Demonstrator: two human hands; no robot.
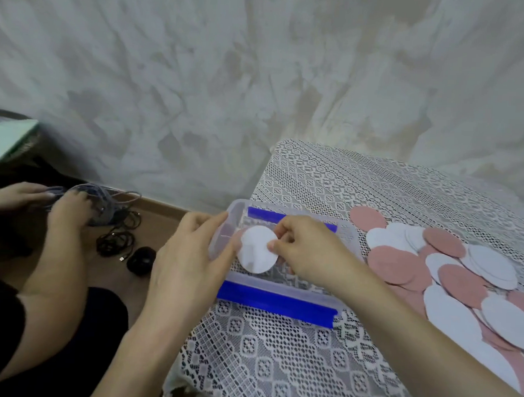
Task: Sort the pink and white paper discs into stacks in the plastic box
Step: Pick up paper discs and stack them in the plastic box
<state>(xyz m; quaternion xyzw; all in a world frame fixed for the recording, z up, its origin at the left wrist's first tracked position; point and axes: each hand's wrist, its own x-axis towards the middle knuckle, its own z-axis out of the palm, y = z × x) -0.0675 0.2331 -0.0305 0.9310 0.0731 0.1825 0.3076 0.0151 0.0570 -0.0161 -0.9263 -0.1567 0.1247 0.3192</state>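
A clear plastic box [347, 241] with blue clip handles sits on the lace-covered table. Over its left half I hold a white paper disc [257, 249]. My right hand [305, 248] pinches the disc's right edge between thumb and fingers. My left hand [189, 255] rests at the box's left end, its fingers touching the disc's left edge. A pink disc [225, 235] shows dimly through the box's left wall. A loose pile of pink and white discs [449, 275] lies on the table to the right of the box.
The table's left edge runs just left of the box, and the lace cloth [277, 358] hangs over it. On the floor at left, another person's hands [65, 204] handle grey cables, with black cables and a dark round object [141, 260] nearby. A marbled wall stands behind.
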